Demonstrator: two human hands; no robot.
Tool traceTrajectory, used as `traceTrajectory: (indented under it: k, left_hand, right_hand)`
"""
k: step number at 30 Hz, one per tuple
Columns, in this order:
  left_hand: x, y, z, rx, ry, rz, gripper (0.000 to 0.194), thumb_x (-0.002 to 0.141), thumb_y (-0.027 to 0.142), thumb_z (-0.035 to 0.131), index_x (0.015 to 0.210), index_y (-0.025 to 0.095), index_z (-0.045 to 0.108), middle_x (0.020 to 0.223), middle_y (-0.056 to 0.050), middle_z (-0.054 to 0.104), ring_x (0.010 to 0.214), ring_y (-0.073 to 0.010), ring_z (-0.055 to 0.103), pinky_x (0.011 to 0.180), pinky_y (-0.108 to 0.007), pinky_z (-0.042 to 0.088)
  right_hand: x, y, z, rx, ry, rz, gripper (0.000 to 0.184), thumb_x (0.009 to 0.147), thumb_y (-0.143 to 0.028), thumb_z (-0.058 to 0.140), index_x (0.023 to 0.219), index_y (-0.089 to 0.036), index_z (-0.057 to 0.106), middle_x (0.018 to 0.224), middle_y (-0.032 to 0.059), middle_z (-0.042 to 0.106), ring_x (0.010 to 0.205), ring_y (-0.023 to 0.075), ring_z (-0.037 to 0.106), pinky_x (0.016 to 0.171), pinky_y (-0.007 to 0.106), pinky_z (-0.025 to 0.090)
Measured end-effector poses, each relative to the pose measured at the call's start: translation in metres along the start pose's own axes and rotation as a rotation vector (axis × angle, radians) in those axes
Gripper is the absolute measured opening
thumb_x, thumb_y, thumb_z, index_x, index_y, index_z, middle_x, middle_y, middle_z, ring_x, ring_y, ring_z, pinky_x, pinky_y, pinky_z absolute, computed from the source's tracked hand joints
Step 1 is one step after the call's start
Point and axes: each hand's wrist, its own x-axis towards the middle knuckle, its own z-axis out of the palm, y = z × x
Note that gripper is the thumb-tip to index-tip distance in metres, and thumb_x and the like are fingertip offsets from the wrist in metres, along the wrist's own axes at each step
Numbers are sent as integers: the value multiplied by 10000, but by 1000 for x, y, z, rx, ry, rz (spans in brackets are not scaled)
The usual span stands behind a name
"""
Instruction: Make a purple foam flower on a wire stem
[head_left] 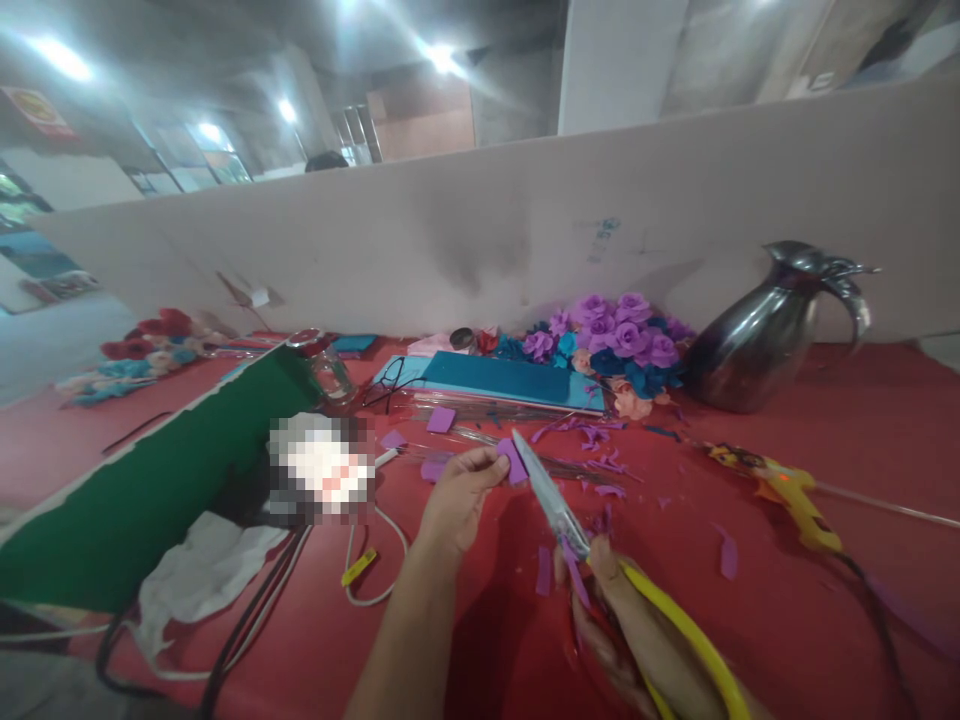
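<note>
My left hand [459, 505] pinches a small purple foam or paper piece [514, 463] between thumb and fingers. Beside it are the metal blades of the scissors [547, 492], pointing up and left, their tip close to the piece's edge. My right hand [611, 625] grips these scissors, whose long yellow handles run to the lower right. A thin purple strip [575, 575] hangs by the scissors' pivot, against my right fingers. Whether the blades touch the piece I cannot tell. More purple squares [440, 420] and curled purple scraps [596, 437] lie just beyond my hands.
On the red tabletop [517, 640], a yellow glue gun [787, 495] lies right, below a steel jug [757, 335]. Paper flowers [622, 335] and blue sheets [499, 377] sit at the back. Left are a glass jar [330, 372], a green panel [165, 480] and cables [259, 600].
</note>
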Motion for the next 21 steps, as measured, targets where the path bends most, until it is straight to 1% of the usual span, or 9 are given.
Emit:
traceTrajectory:
  k: [1, 3, 6, 8, 9, 12, 16, 19, 21]
  left_hand:
    - [0, -1, 0, 7, 4, 12, 208, 581, 316, 817, 652, 140, 729, 597, -30, 657, 608, -125, 573, 685, -256, 436]
    - [1, -2, 0, 40, 31, 54, 174, 621, 303, 788, 685, 150, 738, 632, -33, 675, 639, -134, 589, 710, -261, 439]
    - [2, -3, 1, 134, 78, 136, 108, 664, 255, 740, 724, 166, 749, 664, -27, 693, 684, -150, 605, 729, -269, 439]
    - [2, -3, 3, 184, 82, 185, 101, 671, 225, 720, 749, 172, 753, 682, -25, 701, 699, -160, 608, 730, -275, 440]
    - [2, -3, 4, 192, 77, 206, 107, 669, 217, 716, 759, 174, 754, 692, -24, 703, 698, -162, 606, 727, -277, 440]
    - [1, -4, 8, 178, 28, 251, 116, 675, 216, 711, 776, 178, 752, 704, -25, 703, 695, -162, 599, 727, -277, 441]
    - [0, -7, 12, 173, -41, 250, 104, 722, 223, 683, 787, 177, 749, 685, -22, 686, 661, -142, 564, 693, -257, 429]
    - [-2, -11, 14, 172, -51, 233, 120, 742, 238, 669, 805, 174, 748, 689, -20, 671, 653, -135, 537, 653, -244, 407]
    - [-3, -13, 17, 183, -80, 215, 125, 751, 250, 663, 794, 168, 747, 703, -25, 669, 669, -138, 537, 663, -246, 406]
  right_hand:
    - [3, -2, -3, -21, 28, -12, 541, 824, -716, 404, 1020, -243, 580, 551, -34, 552, 356, 125, 444, 310, 226, 350]
    - [9, -11, -15, -180, 154, -66, 580, 786, -754, 402, 982, -237, 576, 500, -45, 523, 329, 120, 428, 320, 222, 334]
    - [9, -29, -43, -838, 504, -162, 450, 789, -642, 507, 947, -231, 603, 511, 8, 580, 474, 215, 600, 428, 263, 389]
    - [5, -37, -61, -1246, 694, -80, 396, 851, -531, 480, 1039, -205, 601, 572, 71, 643, 620, 311, 678, 505, 317, 421]
    - [2, -39, -69, -1364, 741, -4, 377, 878, -481, 450, 1059, -184, 597, 614, 103, 670, 670, 340, 693, 525, 336, 428]
    - [-6, -35, -83, -1475, 754, 177, 320, 919, -349, 384, 1047, -141, 590, 744, 161, 715, 750, 348, 712, 544, 343, 437]
    - [-19, -27, -85, -1528, 702, 234, 292, 921, -221, 336, 1034, -155, 596, 829, 149, 729, 795, 320, 718, 567, 330, 442]
    - [-30, -33, -80, -1597, 692, 191, 281, 893, -247, 412, 1069, -181, 622, 863, 151, 723, 803, 356, 705, 586, 367, 449]
    - [-32, -42, -73, -1573, 699, 65, 284, 855, -251, 488, 1088, -196, 640, 935, 171, 712, 846, 379, 686, 618, 399, 453]
